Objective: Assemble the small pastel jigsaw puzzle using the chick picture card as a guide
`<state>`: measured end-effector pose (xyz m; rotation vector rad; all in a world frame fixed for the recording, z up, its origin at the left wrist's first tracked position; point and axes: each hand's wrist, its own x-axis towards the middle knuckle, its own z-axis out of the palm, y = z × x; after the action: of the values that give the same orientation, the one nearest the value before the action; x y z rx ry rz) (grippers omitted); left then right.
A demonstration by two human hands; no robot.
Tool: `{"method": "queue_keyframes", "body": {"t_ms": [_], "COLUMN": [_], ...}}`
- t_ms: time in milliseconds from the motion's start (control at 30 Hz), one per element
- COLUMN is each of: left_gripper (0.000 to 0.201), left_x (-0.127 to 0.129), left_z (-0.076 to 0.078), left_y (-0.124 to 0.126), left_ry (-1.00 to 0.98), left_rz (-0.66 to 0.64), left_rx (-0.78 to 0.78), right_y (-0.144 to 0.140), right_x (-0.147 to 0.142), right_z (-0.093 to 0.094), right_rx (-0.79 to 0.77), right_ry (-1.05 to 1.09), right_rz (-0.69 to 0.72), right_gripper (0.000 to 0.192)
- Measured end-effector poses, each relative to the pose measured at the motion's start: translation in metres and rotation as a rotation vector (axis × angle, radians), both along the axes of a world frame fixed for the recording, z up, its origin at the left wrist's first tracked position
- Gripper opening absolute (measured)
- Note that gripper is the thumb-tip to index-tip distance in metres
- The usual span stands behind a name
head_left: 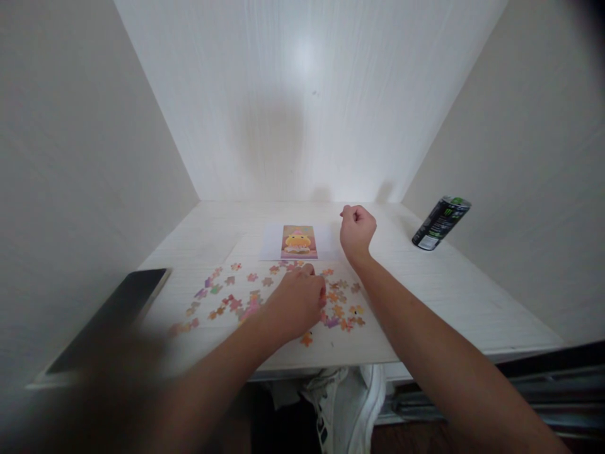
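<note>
Reaching down with the left hand [297, 301], fingers curled over the scattered puzzle pieces [227, 301] on the pale tabletop [454, 296], fingertips pressed among the ones just under and beside the knuckles. Cannot tell whether a piece is pinched there or merely touched; hidden by the back of the hand. Over to the right hand [357, 231]: lifted just past the pieces, closed into a loose fist, thumb against the forefinger, possibly nipping something small, though too tiny to make out.

Spread out left of the left hand, more pieces in pink, orange and purple, lying flat and mostly apart; a few more tucked between the two forearms, and one orange piece [307, 339] alone on the near side of the left wrist. Just beyond the left fingertips, between both hands, a reference picture [298, 242] of a yellow character on a white sheet, flat on the tabletop.

Judging by looks: thin, light, stiff card, easy to slide, awkward to lift off a smooth surface. Best nudged up by an edge and pinched between thumb and forefinger, not squeezed across the tabs.

Well off to the right of the right hand, a black-and-green can [440, 223]. Far left of the left forearm, a dark tablet [111, 315] lying flat.
</note>
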<state>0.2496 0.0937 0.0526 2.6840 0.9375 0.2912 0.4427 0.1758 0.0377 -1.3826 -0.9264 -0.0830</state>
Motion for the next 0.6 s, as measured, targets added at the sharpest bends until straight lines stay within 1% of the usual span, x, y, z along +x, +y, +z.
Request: {"method": "queue_keyframes", "body": {"t_ms": [167, 300, 367, 433, 500, 533, 600], "left_gripper": [0.017, 0.017, 0.018, 0.02, 0.02, 0.019, 0.02], "left_x": [0.0024, 0.0016, 0.0009, 0.0003, -0.0008, -0.0017, -0.005], "left_z": [0.0, 0.0031, 0.0056, 0.0073, 0.0079, 0.008, 0.0092], "left_y": [0.0026, -0.0004, -0.003, -0.0048, -0.0053, -0.0052, -0.005], "left_ry": [0.005, -0.026, -0.049, -0.11, -0.235, -0.319, -0.511], "left_rz": [-0.02, -0.077, -0.112, -0.118, -0.072, -0.037, 0.031], "left_rx": [-0.017, -0.03, -0.039, -0.077, -0.175, -0.253, -0.458], "right_y": [0.0015, 0.0022, 0.0022, 0.0021, 0.0019, 0.0018, 0.0015], "right_x": [0.0009, -0.0002, -0.0008, -0.001, -0.0009, -0.0008, -0.0006], "right_z": [-0.0007, -0.0013, -0.0014, -0.0014, -0.0014, -0.0013, -0.0012], "right_rx": [-0.019, -0.013, -0.012, -0.015, -0.018, -0.02, -0.023], "right_ry": [-0.014, -0.011, -0.016, -0.02, -0.017, -0.014, -0.007], "right_rz": [-0.02, -0.012, -0.007, -0.005, -0.002, -0.001, -0.002], "right_gripper": [0.031, 0.031, 0.031, 0.031, 0.031, 0.031, 0.031]}}
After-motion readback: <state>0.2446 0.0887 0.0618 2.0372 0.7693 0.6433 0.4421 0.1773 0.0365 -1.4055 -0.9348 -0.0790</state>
